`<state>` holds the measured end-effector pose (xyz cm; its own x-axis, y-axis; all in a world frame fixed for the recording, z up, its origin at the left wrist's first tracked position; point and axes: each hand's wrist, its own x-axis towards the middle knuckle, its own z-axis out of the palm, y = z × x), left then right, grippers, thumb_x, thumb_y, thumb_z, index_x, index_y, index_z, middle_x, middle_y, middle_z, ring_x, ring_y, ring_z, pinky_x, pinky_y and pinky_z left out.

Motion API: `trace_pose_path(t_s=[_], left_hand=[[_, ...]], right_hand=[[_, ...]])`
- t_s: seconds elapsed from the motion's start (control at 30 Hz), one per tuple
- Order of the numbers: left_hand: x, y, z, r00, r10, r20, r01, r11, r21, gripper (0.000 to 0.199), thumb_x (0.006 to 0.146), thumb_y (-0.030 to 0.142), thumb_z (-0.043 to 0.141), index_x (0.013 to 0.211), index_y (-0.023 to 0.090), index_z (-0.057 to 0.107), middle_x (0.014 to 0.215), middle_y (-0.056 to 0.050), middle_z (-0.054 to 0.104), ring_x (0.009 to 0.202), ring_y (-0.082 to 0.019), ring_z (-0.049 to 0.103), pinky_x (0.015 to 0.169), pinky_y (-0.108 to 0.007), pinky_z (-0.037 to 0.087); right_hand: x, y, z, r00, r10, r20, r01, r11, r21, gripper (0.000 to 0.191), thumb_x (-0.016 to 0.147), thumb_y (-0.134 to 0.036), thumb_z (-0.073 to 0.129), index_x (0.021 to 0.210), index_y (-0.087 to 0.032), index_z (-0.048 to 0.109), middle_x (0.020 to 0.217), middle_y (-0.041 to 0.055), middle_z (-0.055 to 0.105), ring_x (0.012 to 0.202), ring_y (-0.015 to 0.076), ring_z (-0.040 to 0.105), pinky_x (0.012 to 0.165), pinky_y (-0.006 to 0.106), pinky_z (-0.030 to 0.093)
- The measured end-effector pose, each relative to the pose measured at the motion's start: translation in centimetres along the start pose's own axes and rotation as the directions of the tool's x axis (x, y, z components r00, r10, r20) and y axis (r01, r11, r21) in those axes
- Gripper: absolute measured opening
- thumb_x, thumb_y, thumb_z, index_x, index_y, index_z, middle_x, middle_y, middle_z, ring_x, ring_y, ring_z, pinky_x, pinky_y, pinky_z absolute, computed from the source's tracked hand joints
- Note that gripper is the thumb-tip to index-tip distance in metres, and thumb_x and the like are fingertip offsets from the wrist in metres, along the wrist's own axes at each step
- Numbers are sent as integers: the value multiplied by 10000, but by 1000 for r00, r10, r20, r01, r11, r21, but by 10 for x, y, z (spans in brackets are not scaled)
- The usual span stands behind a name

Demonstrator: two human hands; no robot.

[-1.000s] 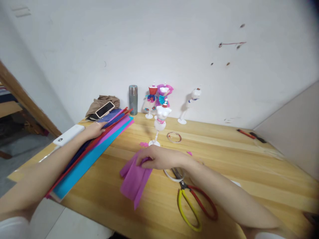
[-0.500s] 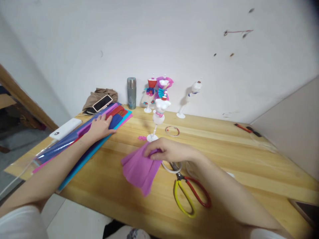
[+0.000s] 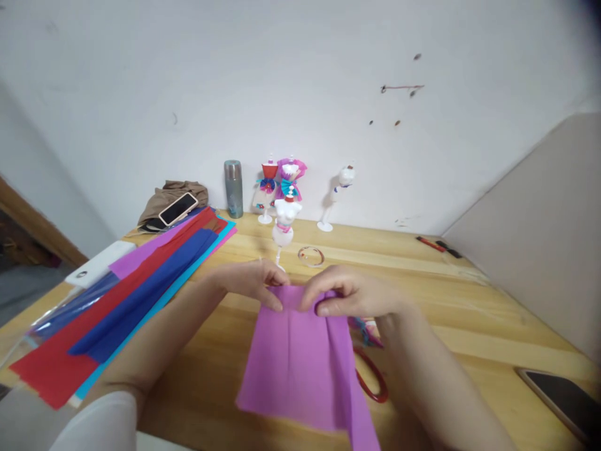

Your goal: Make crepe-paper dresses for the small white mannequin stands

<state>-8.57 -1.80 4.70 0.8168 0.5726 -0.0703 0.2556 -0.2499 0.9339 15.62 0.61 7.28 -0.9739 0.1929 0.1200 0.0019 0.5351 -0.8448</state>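
A sheet of purple crepe paper (image 3: 300, 363) hangs spread between both hands, with light creases down it. My left hand (image 3: 260, 282) pinches its top left edge. Along the top right edge, my right hand (image 3: 347, 291) is closed on the same paper. Just beyond the hands stands a small white dress-form mannequin (image 3: 286, 216) with a pink band at its waist; its base is hidden behind my left hand. One red handle of the scissors (image 3: 375, 379) shows past the paper's right side, and the rest is covered.
Red, blue and turquoise paper sheets (image 3: 154, 282) lie at the left beside a white device (image 3: 98, 263). A phone (image 3: 178, 208), a flask (image 3: 233, 188) and more mannequins (image 3: 268, 191) stand or lie toward the wall. A roll of tape (image 3: 310, 255) and a dark tablet (image 3: 563, 401) are on the table.
My left hand has left the paper stack and come over to grip the purple paper. The purple sheet is now spread wider, covering most of the scissors. The view has shifted.
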Motion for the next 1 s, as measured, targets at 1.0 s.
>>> trace_pose_path(t_s=[1.0], left_hand=[[-31, 9, -74, 789, -147, -597, 282, 949, 138, 272, 586, 360, 797, 583, 176, 596, 572, 41, 557, 540, -100, 504, 521, -198, 363]], right_hand=[[-14, 33, -30, 547, 328, -770, -218, 944, 247, 246, 621, -388, 776, 691, -231, 601, 674, -1, 631, 652, 163, 583, 665, 324, 498]])
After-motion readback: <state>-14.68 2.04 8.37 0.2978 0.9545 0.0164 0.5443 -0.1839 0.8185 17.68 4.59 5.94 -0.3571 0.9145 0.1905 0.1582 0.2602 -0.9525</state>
